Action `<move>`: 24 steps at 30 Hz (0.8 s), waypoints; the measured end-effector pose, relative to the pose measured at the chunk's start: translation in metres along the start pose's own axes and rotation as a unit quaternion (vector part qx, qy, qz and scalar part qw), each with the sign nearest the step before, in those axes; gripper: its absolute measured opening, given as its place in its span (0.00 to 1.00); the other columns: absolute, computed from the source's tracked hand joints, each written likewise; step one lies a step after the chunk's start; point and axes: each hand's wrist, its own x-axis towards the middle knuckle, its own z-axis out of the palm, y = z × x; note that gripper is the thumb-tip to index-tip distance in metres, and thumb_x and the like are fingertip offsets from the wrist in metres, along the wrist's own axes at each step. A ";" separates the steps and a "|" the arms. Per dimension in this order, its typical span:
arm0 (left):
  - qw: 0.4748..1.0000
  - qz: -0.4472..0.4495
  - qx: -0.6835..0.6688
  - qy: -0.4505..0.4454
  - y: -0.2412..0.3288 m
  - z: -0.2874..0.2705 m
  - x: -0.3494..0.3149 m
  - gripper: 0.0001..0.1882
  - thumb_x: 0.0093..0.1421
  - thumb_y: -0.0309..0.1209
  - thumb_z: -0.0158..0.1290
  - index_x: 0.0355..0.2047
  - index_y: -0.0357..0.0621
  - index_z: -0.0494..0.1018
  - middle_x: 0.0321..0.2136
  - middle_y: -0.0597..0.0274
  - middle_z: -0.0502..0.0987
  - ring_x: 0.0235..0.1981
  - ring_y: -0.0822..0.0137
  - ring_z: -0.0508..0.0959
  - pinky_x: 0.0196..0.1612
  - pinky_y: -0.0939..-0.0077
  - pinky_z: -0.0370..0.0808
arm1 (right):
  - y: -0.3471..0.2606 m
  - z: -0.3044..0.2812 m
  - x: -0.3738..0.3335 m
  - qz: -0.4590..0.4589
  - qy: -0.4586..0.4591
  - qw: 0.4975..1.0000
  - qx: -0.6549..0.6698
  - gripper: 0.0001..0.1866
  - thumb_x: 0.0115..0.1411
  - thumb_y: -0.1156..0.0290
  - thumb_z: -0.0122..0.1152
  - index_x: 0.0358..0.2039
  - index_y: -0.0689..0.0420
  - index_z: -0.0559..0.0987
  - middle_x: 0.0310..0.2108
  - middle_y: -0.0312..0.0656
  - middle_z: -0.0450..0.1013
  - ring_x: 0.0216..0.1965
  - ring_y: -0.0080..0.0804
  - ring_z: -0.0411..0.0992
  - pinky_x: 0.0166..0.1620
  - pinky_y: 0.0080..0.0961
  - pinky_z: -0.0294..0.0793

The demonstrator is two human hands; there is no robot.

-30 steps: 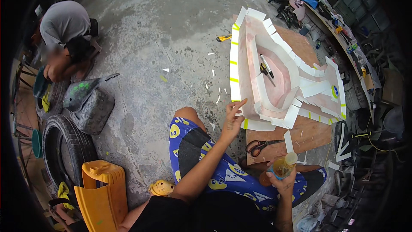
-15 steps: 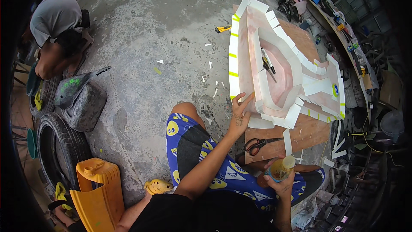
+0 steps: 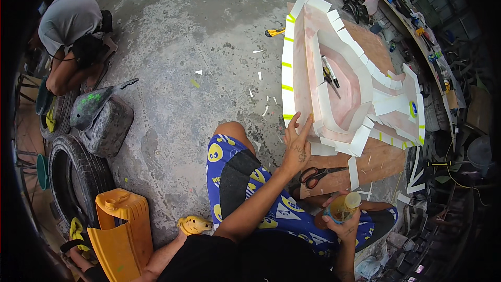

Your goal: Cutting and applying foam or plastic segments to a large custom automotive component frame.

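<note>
My left hand [image 3: 297, 149] reaches to the near left corner of a large pinkish moulded shell [image 3: 301, 73] edged with white card strips and yellow tape. Its fingers are spread, and the fingertips rest at the shell's edge. My right hand [image 3: 348, 228] is wrapped round a small clear bottle [image 3: 342, 210] with amber contents and a pale top, held over my lap. Between my hands, black-handled scissors [image 3: 313, 177] lie on a brown board [image 3: 334, 180]. Inside the shell's hollow sit a white marker [image 3: 330, 70] and a dark-and-yellow pointed tool [image 3: 329, 77].
Left are a cut yellow jerrycan [image 3: 128, 230], a tyre [image 3: 78, 177] and a grey-black tank [image 3: 107, 125]. Another person [image 3: 70, 36] crouches at far left. A yellow cutter [image 3: 274, 32] lies by the shell. Paper scraps dot the concrete floor [image 3: 172, 73]; clutter lines the right.
The whole view has shifted slightly, moving things a little to the right. My left fingers have changed their spread slightly at the shell's edge. My right hand still holds the bottle.
</note>
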 end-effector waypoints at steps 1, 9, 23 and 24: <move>1.000 -0.004 0.020 -0.012 0.002 0.000 -0.001 0.46 0.47 0.13 0.44 0.70 0.55 0.59 0.68 0.44 0.51 0.59 0.43 0.61 0.63 0.47 0.58 | 0.001 -0.001 0.000 0.001 0.000 1.000 0.001 0.41 0.45 0.75 0.78 0.58 0.61 0.64 0.40 0.47 0.77 0.42 0.30 0.75 0.48 0.26 0.74; 0.987 0.003 0.158 -0.033 0.003 0.006 -0.003 0.44 0.53 0.16 0.48 0.72 0.52 0.53 0.71 0.44 0.46 0.64 0.40 0.55 0.63 0.40 0.53 | 0.001 -0.002 0.000 -0.006 -0.008 1.000 0.001 0.42 0.44 0.74 0.79 0.58 0.61 0.65 0.39 0.46 0.77 0.42 0.30 0.75 0.47 0.26 0.74; 0.988 -0.011 0.150 -0.023 0.001 0.005 -0.009 0.46 0.52 0.16 0.49 0.72 0.50 0.52 0.71 0.47 0.46 0.66 0.42 0.55 0.64 0.41 0.53 | -0.004 0.000 0.002 0.012 -0.016 1.000 0.011 0.41 0.42 0.76 0.79 0.57 0.61 0.66 0.39 0.46 0.77 0.43 0.32 0.76 0.49 0.29 0.74; 0.988 -0.005 0.153 -0.026 0.002 0.005 -0.009 0.46 0.52 0.16 0.49 0.72 0.50 0.52 0.71 0.47 0.46 0.66 0.42 0.55 0.64 0.42 0.54 | -0.004 0.000 0.001 0.011 -0.015 1.000 0.014 0.41 0.42 0.76 0.79 0.57 0.61 0.66 0.39 0.46 0.77 0.43 0.32 0.76 0.49 0.29 0.74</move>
